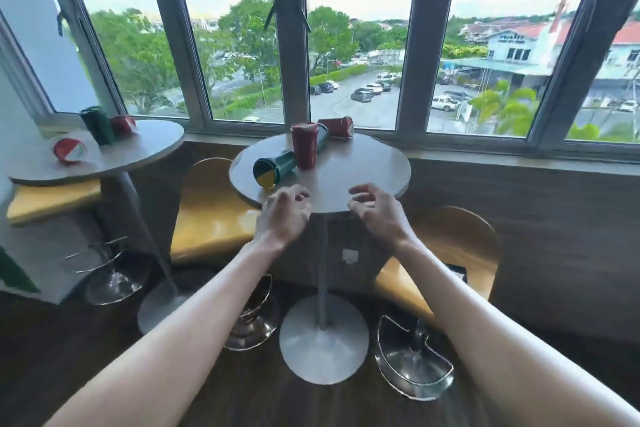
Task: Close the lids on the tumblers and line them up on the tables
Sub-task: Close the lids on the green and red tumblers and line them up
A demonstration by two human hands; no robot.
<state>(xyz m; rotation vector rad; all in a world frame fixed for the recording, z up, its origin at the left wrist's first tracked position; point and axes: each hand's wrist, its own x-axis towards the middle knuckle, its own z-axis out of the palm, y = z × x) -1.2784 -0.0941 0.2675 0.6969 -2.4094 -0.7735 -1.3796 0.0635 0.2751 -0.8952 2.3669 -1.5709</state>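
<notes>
On the round grey table [367, 170] ahead, a red tumbler [304, 146] stands upright. A green tumbler [273, 168] lies on its side at the left, its yellow and dark end facing me. Another green tumbler [322, 137] lies behind the red one, and a red tumbler [336, 126] lies at the far edge. My left hand [285, 213] and my right hand [375, 210] hover over the near edge, fingers curled and apart, holding nothing. A second table [145, 146] on the left carries an upright green tumbler [97, 125], a lying red tumbler [123, 124] and a lying red-and-white one [70, 150].
Wooden bar stools with chrome bases stand around the tables: one [211, 215] at the left of the near table, one [460, 253] at the right, one [52, 199] under the left table. A window wall and wooden sill [485, 152] run behind.
</notes>
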